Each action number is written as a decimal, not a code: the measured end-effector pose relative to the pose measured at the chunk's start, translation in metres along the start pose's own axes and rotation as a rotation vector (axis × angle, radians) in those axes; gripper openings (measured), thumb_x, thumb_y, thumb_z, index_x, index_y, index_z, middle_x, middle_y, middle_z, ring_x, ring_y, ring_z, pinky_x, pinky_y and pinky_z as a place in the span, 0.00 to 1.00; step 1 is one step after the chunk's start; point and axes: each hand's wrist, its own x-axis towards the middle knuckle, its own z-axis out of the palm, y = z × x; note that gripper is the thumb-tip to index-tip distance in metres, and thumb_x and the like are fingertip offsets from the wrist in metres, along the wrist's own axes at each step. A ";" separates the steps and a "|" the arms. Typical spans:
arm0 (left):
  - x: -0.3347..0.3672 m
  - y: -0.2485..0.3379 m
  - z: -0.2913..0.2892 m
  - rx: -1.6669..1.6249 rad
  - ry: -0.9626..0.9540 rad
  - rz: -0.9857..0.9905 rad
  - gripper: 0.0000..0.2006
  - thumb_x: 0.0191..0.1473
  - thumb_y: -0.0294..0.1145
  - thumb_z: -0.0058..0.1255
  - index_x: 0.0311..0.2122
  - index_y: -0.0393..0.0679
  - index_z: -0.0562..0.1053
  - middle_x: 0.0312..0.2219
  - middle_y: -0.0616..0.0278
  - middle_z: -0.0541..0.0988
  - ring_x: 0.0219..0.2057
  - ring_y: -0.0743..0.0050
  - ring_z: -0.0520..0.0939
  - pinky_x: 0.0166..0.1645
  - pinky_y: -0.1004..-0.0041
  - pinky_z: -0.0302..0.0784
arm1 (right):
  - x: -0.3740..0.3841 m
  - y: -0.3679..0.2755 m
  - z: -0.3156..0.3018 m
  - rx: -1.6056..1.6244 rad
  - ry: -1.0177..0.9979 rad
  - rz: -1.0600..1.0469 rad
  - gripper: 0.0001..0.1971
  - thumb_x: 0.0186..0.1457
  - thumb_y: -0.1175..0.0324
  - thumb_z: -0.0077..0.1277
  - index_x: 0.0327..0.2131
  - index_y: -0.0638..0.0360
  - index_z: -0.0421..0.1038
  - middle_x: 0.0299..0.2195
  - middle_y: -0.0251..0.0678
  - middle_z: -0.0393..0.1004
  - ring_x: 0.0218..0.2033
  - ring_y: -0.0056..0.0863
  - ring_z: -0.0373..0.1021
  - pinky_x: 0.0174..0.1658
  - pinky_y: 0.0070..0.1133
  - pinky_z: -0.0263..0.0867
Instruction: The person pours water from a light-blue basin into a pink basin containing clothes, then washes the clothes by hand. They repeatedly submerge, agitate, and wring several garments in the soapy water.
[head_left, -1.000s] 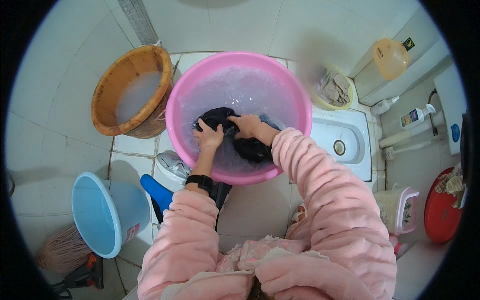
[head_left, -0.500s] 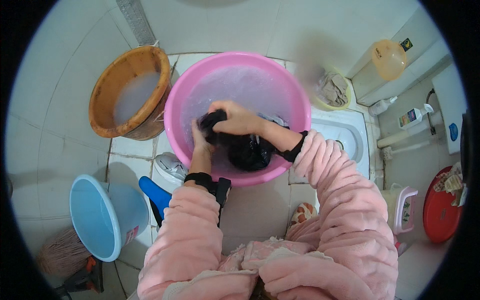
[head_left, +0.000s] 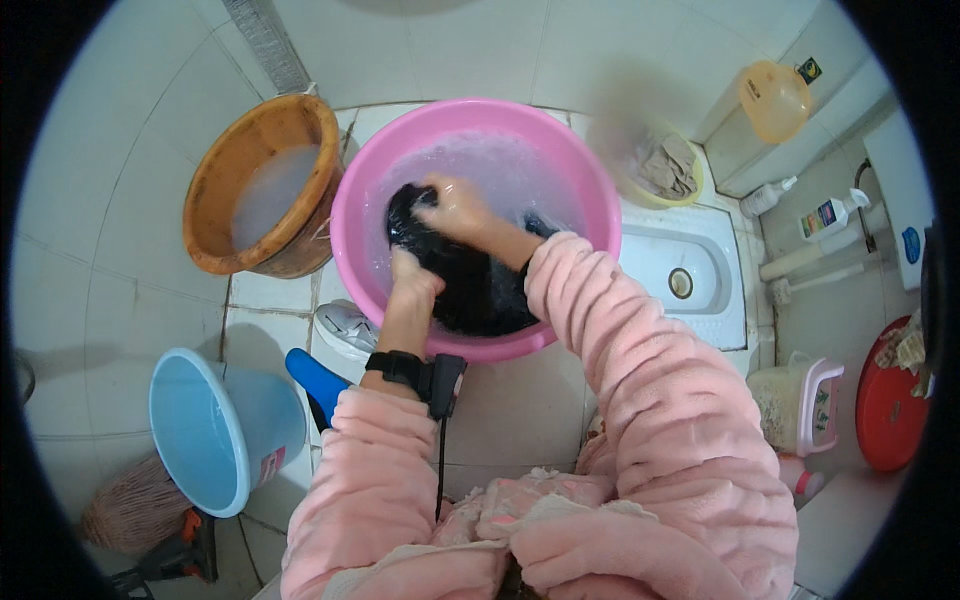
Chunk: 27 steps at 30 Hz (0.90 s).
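A black wet garment [head_left: 465, 285] lies spread in soapy water inside a pink basin [head_left: 603, 200]. My left hand [head_left: 412, 275] grips its near left edge, close to the basin's left wall. Above it, my right hand [head_left: 455, 212] is closed on the far part of the cloth, a little smeared by motion. Some of my fingertips are hidden by the fabric and foam. A darker fold of cloth shows beyond my right wrist.
An orange-brown wooden tub [head_left: 215, 170] with cloudy water stands at the left. Nearer are a light blue bucket [head_left: 265, 410], a mop head [head_left: 130, 505] and a grey shoe [head_left: 345, 328]. On the right are a squat toilet [head_left: 720, 250], a yellow bucket with cloth [head_left: 690, 195] and a red lid [head_left: 885, 420].
The bunched garment has opened out flatter and wider across the basin's near half. My right hand has moved slightly up, and the hands are farther apart.
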 end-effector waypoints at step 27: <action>-0.101 0.025 0.079 1.208 -0.711 0.811 0.48 0.31 0.41 0.70 0.56 0.32 0.56 0.52 0.52 0.64 0.54 0.62 0.64 0.58 0.67 0.58 | 0.036 -0.102 -0.132 0.713 -0.529 0.512 0.13 0.45 0.64 0.58 0.33 0.62 0.73 0.28 0.33 0.75 0.28 0.21 0.73 0.33 0.18 0.70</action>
